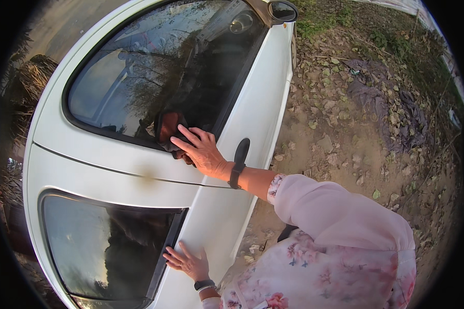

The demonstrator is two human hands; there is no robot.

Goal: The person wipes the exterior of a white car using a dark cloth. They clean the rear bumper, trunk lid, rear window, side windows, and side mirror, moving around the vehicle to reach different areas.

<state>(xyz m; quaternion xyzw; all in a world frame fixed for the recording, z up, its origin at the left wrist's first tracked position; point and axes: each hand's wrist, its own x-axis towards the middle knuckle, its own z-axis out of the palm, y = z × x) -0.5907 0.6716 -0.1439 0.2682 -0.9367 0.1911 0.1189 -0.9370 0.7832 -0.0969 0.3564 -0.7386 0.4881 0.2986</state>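
Note:
My right hand (203, 152), a dark band on its wrist, holds a dark and reddish-brown cloth (169, 127) against the lower rear corner of a white car's front side window (139, 77). Its index and middle fingers are spread, and the thumb is hidden. Lower down, my left hand (186, 262) rests with fingers apart on the white body panel (212, 216), fingertips at the dark trim of the rear side window (135, 247). That hand holds nothing. Trees and sky reflect in both panes.
A black door handle (242, 150) is beside my right wrist. The side mirror (282, 11) juts out at the top. Right of the car lies bare soil with dry leaves (332, 116), a crumpled dark plastic sheet (410, 123) and some green plants (321, 23).

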